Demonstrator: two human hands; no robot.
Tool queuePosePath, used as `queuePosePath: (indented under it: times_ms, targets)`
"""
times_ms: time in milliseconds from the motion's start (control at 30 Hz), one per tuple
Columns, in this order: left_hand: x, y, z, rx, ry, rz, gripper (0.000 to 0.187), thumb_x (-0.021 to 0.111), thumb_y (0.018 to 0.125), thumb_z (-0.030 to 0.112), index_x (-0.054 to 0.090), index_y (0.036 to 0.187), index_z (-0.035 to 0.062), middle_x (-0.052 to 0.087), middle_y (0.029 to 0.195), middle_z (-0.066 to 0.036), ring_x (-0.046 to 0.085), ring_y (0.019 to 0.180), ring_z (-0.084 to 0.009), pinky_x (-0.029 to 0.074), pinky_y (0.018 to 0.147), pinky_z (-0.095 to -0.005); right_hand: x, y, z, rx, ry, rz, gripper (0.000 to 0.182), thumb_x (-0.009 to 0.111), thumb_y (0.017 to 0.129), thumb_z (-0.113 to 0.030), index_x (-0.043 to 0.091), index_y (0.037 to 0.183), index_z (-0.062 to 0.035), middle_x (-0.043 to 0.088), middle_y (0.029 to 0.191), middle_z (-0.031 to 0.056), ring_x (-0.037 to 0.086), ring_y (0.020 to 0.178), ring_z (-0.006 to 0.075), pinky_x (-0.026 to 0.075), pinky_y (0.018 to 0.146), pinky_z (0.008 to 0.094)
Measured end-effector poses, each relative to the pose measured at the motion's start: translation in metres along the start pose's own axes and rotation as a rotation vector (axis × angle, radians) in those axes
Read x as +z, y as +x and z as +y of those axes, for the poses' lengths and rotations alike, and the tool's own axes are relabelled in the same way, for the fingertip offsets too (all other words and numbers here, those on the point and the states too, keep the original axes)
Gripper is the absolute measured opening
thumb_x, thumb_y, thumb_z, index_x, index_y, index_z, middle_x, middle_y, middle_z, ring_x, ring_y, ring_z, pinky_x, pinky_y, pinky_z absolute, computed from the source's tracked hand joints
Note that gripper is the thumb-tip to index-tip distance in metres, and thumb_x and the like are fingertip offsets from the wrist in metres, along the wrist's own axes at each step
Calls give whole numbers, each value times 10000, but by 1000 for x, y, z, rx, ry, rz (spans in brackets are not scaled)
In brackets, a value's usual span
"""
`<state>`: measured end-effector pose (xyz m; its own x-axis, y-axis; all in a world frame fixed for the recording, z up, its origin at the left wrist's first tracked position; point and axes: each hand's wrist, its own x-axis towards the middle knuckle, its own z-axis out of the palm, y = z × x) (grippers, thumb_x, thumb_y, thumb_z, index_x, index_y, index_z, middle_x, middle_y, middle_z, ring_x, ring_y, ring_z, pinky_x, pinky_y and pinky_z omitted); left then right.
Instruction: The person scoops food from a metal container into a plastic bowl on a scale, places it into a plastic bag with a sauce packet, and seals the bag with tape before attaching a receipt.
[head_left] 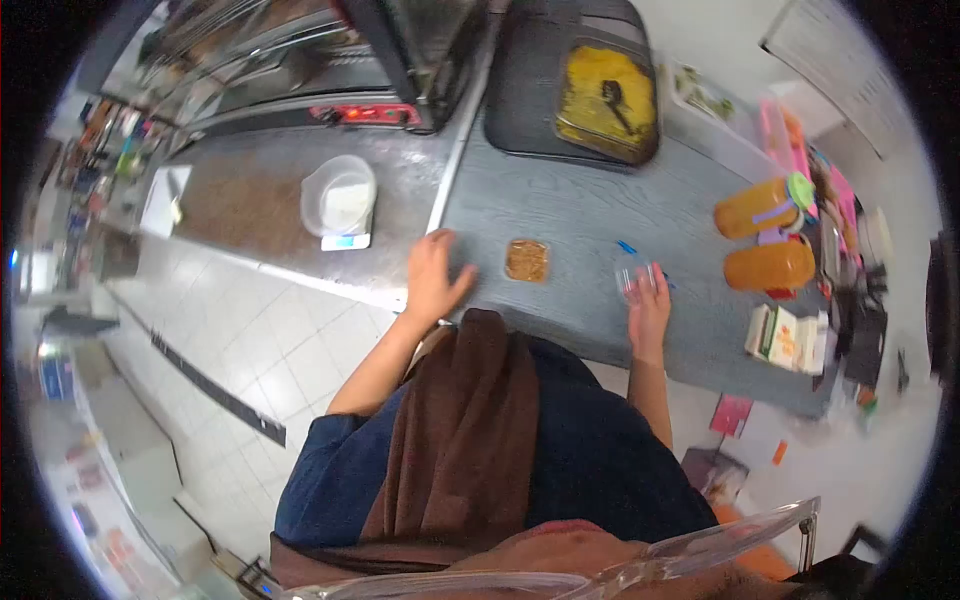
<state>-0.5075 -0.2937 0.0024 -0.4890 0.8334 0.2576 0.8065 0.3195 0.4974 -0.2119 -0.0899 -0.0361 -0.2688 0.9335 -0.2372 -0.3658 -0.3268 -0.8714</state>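
My left hand (432, 277) rests at the front edge of the grey counter (500, 205), its fingers apart and nothing in them. To its right sits a small square clear container (527, 260) filled with brown crumbly stuff. My right hand (648, 300) has its fingers round a small clear plastic container (630, 278), which looks empty. Just beyond that container lies a small blue object (626, 247), too small to name.
A black tray (520, 110) at the back bears a dish of yellow food (608, 95). Orange-filled bottles (768, 265) and a carton (785, 338) stand right. Left, a plastic jug (340, 195) sits on a small scale (346, 241), below a glass-fronted appliance (370, 115).
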Motion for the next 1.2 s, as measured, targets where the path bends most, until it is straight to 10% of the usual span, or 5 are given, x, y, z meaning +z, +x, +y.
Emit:
queuePosePath:
  times_ms: [200,433,833,1033,1200]
  targets:
    - [-17,-64,-127,-476,405,359,642,645,742,317,406,1232,-21,407,1257,-194,386,1159,-363,296,969,-456,13,-1,-6,254,146,-192,501,482,829,-18,366,1316,-53,468,1111,122,562,847,222,489,764,372]
    - [-42,-60,-159,-680,530,213,633,553,782,454,419,1271,75,358,1316,-139,324,1232,-313,176,995,-597,29,14,-3,241,8,-266,503,450,798,8,387,1293,-55,464,1033,101,570,832,227,495,737,365]
    - [-75,-50,-164,-571,636,3,567,488,811,526,452,1287,221,305,1398,-105,270,1284,-303,88,1007,-639,80,12,35,322,-198,-313,414,455,751,-6,533,1157,-32,524,884,53,526,686,138,414,603,241]
    - [-61,-54,-159,-567,556,111,683,540,780,517,416,1242,30,264,1384,-207,236,1276,-364,102,969,-671,106,20,83,-319,-854,-277,299,451,762,-36,603,1019,-47,516,828,34,502,702,146,398,650,251]
    - [-3,-48,-81,-100,64,177,607,658,737,305,420,1181,-34,351,1277,-269,333,1176,-411,265,975,-509,128,0,72,-618,-1143,-346,283,540,764,-63,589,1042,-83,491,980,125,459,935,289,371,841,369]
